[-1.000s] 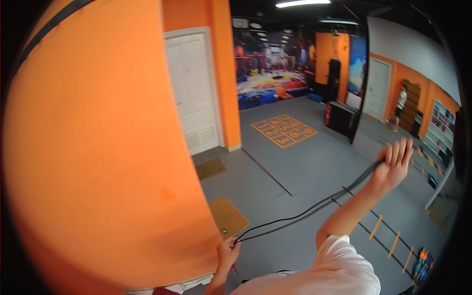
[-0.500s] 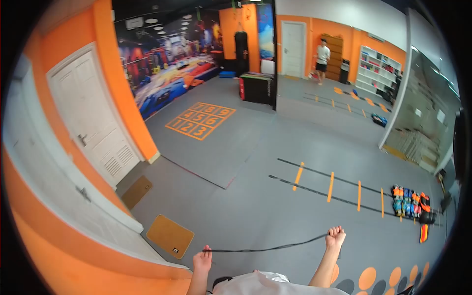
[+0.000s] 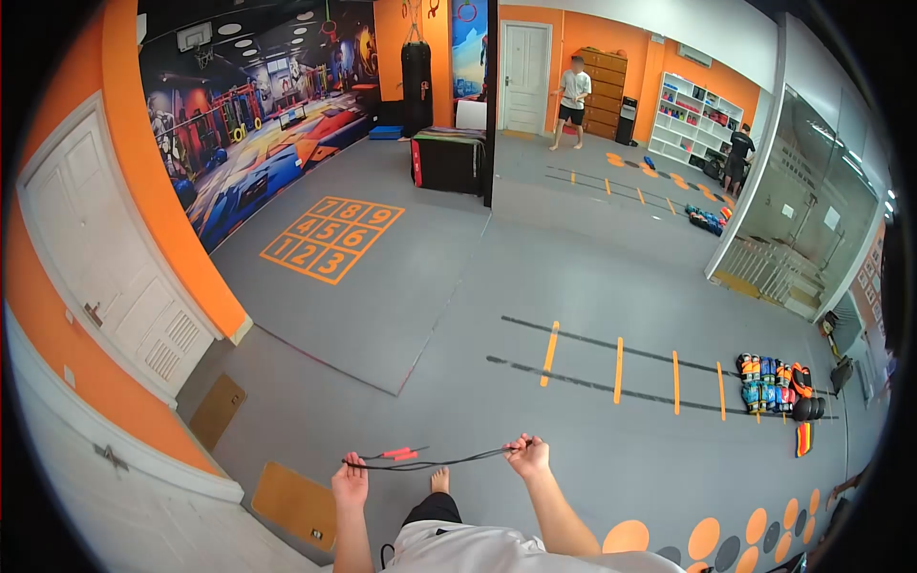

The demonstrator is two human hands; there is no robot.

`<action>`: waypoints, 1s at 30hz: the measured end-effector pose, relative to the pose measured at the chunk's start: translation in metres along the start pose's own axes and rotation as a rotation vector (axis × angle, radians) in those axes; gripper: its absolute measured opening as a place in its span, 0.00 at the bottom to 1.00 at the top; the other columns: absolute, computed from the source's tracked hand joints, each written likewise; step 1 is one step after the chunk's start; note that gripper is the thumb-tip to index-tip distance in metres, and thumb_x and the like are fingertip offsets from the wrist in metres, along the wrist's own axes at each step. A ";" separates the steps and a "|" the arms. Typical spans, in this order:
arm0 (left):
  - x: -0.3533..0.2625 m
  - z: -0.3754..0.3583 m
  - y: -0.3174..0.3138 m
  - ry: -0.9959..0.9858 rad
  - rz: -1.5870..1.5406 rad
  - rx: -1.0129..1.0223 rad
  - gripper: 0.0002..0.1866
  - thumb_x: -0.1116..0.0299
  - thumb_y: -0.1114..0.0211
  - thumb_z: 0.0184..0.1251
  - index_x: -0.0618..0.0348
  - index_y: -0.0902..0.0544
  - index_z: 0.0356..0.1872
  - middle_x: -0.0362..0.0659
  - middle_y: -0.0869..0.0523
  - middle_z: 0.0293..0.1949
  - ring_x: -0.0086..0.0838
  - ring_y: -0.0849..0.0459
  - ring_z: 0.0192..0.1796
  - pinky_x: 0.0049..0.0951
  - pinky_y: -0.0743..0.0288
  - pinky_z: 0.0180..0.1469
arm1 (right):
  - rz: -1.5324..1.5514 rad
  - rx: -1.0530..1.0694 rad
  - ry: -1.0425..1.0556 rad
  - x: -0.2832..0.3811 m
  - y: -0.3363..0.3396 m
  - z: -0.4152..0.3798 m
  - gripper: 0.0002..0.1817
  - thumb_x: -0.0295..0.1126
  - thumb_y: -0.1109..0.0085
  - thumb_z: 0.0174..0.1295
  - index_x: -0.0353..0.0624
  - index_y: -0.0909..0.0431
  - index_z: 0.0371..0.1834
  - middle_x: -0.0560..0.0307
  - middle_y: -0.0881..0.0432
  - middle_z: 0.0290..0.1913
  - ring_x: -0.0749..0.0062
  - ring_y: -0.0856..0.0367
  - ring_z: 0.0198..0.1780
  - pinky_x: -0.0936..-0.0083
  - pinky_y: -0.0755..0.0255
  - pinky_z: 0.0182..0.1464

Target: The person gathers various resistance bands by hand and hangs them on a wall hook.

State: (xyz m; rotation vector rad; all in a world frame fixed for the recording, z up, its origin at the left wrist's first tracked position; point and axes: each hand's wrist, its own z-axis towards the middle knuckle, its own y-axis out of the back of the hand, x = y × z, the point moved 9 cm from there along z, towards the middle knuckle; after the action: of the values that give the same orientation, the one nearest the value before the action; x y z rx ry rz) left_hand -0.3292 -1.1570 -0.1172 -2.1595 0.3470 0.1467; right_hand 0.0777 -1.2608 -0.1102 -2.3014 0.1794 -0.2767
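Note:
A black skipping rope (image 3: 449, 464), folded into several strands, stretches with a slight sag between my two hands above the grey floor. My left hand (image 3: 351, 483) is closed around one end of the bundle. Near it, the rope's red handles (image 3: 397, 454) stick out to the right. My right hand (image 3: 528, 456) pinches the other end, raised a little higher than the left. Below the rope, my bare foot (image 3: 440, 480) shows on the floor.
A floor ladder (image 3: 619, 371) lies ahead to the right, with several boxing gloves (image 3: 778, 382) at its far end. Brown mats (image 3: 294, 504) lie by the white doors (image 3: 119, 248) on the left. Two people (image 3: 574, 95) (image 3: 738, 158) appear farther back, possibly in a mirror.
My hands have come closer together, and the rope between them now shows more strands. Red handles and my foot have come into view. The camera view has shifted to the right.

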 end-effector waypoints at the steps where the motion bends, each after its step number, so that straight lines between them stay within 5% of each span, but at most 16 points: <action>1: -0.003 0.017 -0.017 0.002 -0.006 0.009 0.10 0.74 0.54 0.69 0.65 0.26 0.44 0.45 0.20 0.46 0.30 0.21 0.51 0.33 0.26 0.56 | 0.044 0.046 -0.036 0.001 -0.026 0.017 0.17 0.39 0.73 0.68 0.41 0.37 0.29 0.60 0.38 0.20 0.70 0.40 0.24 0.69 0.38 0.37; 3: -0.015 0.039 -0.047 -0.002 0.013 -0.012 0.11 0.71 0.55 0.70 0.66 0.27 0.45 0.44 0.21 0.47 0.31 0.24 0.55 0.36 0.30 0.60 | 0.077 0.107 -0.083 -0.002 -0.077 0.036 0.16 0.33 0.75 0.69 0.40 0.37 0.28 0.62 0.41 0.18 0.73 0.41 0.23 0.70 0.37 0.37; 10: -0.030 0.156 -0.156 -0.028 0.037 0.020 0.14 0.70 0.57 0.69 0.69 0.28 0.46 0.46 0.24 0.52 0.35 0.27 0.59 0.37 0.33 0.62 | 0.003 0.045 -0.032 -0.007 -0.214 0.104 0.16 0.35 0.73 0.70 0.40 0.35 0.31 0.61 0.39 0.19 0.73 0.40 0.22 0.68 0.34 0.41; 19: 0.040 0.347 -0.265 0.109 0.006 -0.055 0.11 0.70 0.57 0.66 0.64 0.31 0.44 0.44 0.24 0.49 0.36 0.27 0.59 0.50 0.35 0.60 | 0.242 -0.176 0.205 0.052 -0.234 0.294 0.09 0.27 0.70 0.63 0.45 0.40 0.26 0.66 0.43 0.16 0.76 0.44 0.19 0.73 0.39 0.32; 24: 0.084 0.444 -0.384 0.158 -0.017 -0.080 0.10 0.71 0.56 0.66 0.66 0.31 0.42 0.46 0.23 0.45 0.37 0.25 0.55 0.47 0.32 0.59 | 0.378 -0.109 0.507 0.111 -0.348 0.362 0.06 0.25 0.69 0.61 0.47 0.41 0.27 0.64 0.44 0.18 0.75 0.44 0.19 0.72 0.39 0.31; 30: 0.092 0.566 -0.496 0.221 0.063 -0.036 0.10 0.72 0.57 0.67 0.68 0.30 0.40 0.50 0.23 0.43 0.37 0.22 0.49 0.37 0.26 0.55 | 0.251 -0.122 0.407 0.099 -0.474 0.490 0.06 0.25 0.68 0.62 0.45 0.41 0.29 0.63 0.43 0.18 0.74 0.44 0.20 0.70 0.38 0.33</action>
State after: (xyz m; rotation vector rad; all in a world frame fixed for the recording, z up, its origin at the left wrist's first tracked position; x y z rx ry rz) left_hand -0.0785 -0.4421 -0.0750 -2.2064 0.5429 -0.0521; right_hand 0.3180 -0.6158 -0.0704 -2.2863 0.7017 -0.6161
